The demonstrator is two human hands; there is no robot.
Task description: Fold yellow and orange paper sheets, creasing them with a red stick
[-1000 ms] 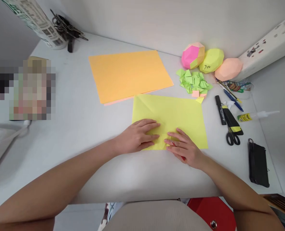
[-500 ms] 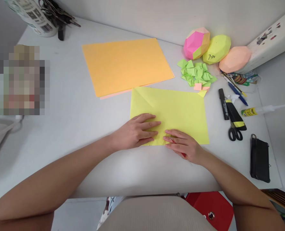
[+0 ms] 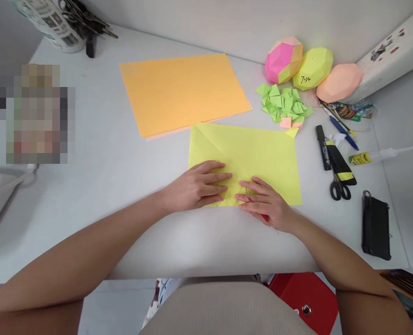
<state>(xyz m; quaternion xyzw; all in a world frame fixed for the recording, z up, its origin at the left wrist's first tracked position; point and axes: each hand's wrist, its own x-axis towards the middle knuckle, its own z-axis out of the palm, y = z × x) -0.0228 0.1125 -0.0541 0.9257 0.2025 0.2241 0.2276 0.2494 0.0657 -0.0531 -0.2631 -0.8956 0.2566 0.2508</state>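
Observation:
A yellow sheet of paper (image 3: 258,153) lies on the white table, its upper left corner meeting the orange sheets (image 3: 185,93). My left hand (image 3: 195,187) rests on the sheet's lower left part, palm down with fingers spread. On the lower edge of the same sheet is my right hand (image 3: 267,204), with a thin red pen-like tool (image 3: 265,217) held under and between its fingers. Much of that tool is hidden by the fingers. The fingertips of both hands are a short gap apart.
Green folded paper pieces (image 3: 283,102) lie behind the sheet, below three faceted paper shapes (image 3: 313,68). To the right are a black marker (image 3: 322,146), scissors (image 3: 340,190), a glue bottle (image 3: 362,158) and a black pouch (image 3: 375,226). Keys (image 3: 90,46) lie back left.
The whole view has shifted slightly. My right hand's upper fingers have spread a little apart, with the red tool still in it. My left hand stays on the yellow sheet.

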